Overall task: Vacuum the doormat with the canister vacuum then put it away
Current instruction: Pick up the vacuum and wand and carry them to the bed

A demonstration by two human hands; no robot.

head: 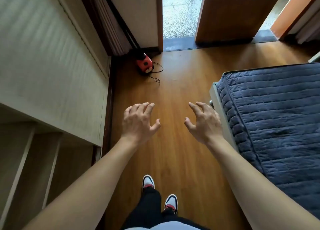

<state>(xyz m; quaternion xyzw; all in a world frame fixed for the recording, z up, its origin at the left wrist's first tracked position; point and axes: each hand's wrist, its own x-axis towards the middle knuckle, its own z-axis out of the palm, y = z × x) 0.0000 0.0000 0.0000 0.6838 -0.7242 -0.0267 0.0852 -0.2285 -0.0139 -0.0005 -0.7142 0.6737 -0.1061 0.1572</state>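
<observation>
A small red and black canister vacuum [144, 63] sits on the wooden floor in the far left corner, by the door frame. Its black cord [156, 74] lies in loose loops beside it. My left hand [139, 122] and my right hand [204, 123] are stretched out in front of me above the floor, fingers spread and loosely bent, holding nothing. Both hands are well short of the vacuum. No doormat is in view.
A bed with a dark blue quilted cover [270, 119] fills the right side. A pale cabinet or wall panel [52, 70] runs along the left. Ahead, a brown door [230, 13] stands beside a frosted glass panel [180, 13]. My feet in sneakers [160, 193] stand on the wooden floor [181, 74].
</observation>
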